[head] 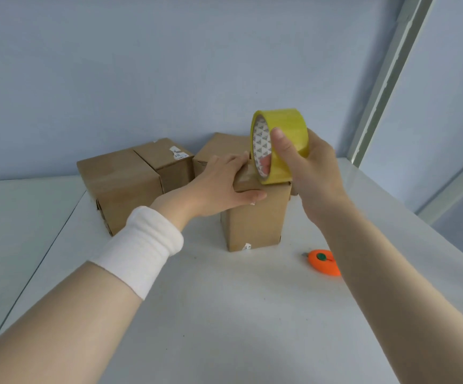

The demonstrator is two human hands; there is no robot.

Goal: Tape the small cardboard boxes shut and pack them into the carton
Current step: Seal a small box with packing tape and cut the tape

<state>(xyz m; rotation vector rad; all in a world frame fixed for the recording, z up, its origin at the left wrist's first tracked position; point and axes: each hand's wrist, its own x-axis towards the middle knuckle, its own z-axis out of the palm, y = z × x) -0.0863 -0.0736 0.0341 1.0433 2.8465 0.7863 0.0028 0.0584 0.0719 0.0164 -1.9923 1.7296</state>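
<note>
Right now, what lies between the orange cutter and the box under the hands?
Nothing: the head view shows only bare white table between the orange cutter and the box.

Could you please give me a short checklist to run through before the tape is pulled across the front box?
1. Flaps held down: the left hand lies flat on top of the front box, thumb on its near face. Ok.
2. Tape in grip: the right hand holds the yellow tape roll, whose lower edge is at the box top. Ok.
3. Tape end stuck to the box: hidden behind the roll and hands. Cannot tell.
4. Cutter available: the orange cutter lies on the table, right of the box. Ok.
5. Carton ready: no carton in view. Cannot tell.
</note>
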